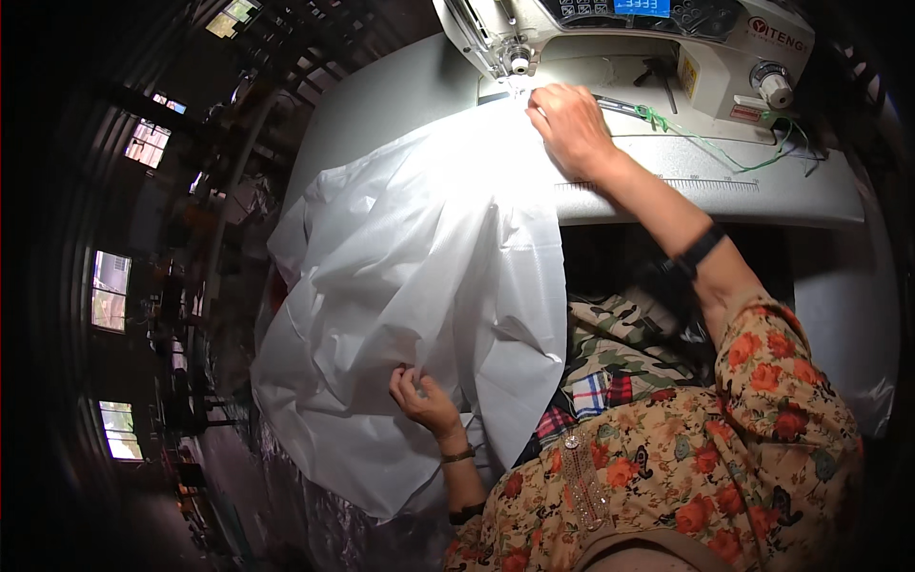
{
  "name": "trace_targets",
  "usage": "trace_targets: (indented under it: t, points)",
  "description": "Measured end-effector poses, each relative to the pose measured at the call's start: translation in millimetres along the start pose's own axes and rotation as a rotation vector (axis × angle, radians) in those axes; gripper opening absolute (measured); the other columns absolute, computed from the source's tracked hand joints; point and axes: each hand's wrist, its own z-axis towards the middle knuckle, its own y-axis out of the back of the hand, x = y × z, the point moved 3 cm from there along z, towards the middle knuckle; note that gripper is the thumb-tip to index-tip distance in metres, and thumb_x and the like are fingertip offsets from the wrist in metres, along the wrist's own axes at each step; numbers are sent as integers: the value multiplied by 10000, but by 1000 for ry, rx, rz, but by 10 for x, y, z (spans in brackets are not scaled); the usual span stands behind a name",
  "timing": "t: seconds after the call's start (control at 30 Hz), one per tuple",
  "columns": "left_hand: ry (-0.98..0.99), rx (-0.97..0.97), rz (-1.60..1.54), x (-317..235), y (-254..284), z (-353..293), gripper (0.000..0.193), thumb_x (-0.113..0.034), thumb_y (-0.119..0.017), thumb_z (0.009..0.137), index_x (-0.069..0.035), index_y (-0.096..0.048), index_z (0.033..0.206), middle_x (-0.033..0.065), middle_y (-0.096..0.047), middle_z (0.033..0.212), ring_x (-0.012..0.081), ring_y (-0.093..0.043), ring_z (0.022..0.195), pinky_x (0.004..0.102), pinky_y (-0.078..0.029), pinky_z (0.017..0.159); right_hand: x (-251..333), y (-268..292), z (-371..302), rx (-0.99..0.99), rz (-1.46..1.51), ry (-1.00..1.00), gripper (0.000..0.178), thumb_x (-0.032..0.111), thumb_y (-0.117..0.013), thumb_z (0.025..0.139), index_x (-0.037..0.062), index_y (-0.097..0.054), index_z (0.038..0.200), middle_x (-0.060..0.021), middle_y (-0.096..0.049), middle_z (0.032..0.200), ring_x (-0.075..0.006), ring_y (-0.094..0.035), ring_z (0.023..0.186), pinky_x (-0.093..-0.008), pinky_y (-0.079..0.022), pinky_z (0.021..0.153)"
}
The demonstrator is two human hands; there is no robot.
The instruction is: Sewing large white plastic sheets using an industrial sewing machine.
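A large sheet of white fabric (381, 296) runs from under the sewing machine's needle area down over the table edge, hanging in loose folds at my left. My right hand (575, 129) is at the fabric's far right corner, close beside the lit presser foot, with its fingers drawn together on the edge; glare washes out the fingertips. Lower down, my left hand (426, 400) has curled fingers gathered at a fold of the hanging fabric. The white sewing machine (610, 62) stands at the far side, its lamp shining on the cloth.
On the machine bed, green thread (715, 141) trails to the right from a dark slim tool (620, 105). A small black tool (660, 81) lies farther back. The grey table (376, 105) carries a printed ruler (705, 184) along its front. Camouflage cloth (624, 343) lies over my lap.
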Motion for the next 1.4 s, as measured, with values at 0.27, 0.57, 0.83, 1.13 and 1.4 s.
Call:
trace_targets:
  t: [0.27,0.57,0.83,1.13,1.4]
  points:
    - [363,566,-301,292,726,196,113,-82,-577,956,10,-593,892,45,-622,829,115,-555,733,273,-474,677,923,798,-1365,394,465,213,327,201,-641,903,65,-574,1193,-84,-604,685,-244,-572,548,-374,-469,551]
    - [794,221,-1392,-697,1048,480,271,-214,-568,980,25,-617,1097,149,-674,1020,246,-667,903,350,-557,824,1103,670,-1704,779,998,-438,314,247,-516,992,-11,-644,866,-124,-667,749,-262,-653,677,-328,-509,649]
    - [1016,157,-1330,-746,1092,719,456,-323,-599,956,14,-546,1259,174,-616,1184,276,-615,1072,423,-537,905,403,835,-2012,662,496,-314,315,232,-568,949,9,-601,727,-180,-591,667,-371,-575,615,-391,-469,570]
    - [1057,155,-1199,-790,1157,818,555,-440,-536,974,11,-528,1296,178,-580,1281,299,-600,1118,441,-511,958,1148,678,-1208,630,1243,-800,425,393,-576,977,-26,-646,951,-52,-668,842,-119,-621,790,-282,-526,753]
    - [781,119,-972,-909,1202,831,522,-405,-541,976,31,-550,1262,181,-602,1232,272,-611,1091,402,-533,933,1533,457,-1412,574,2002,-1176,531,446,-588,965,21,-515,1276,-43,-599,1187,-144,-561,1105,-332,-436,992]
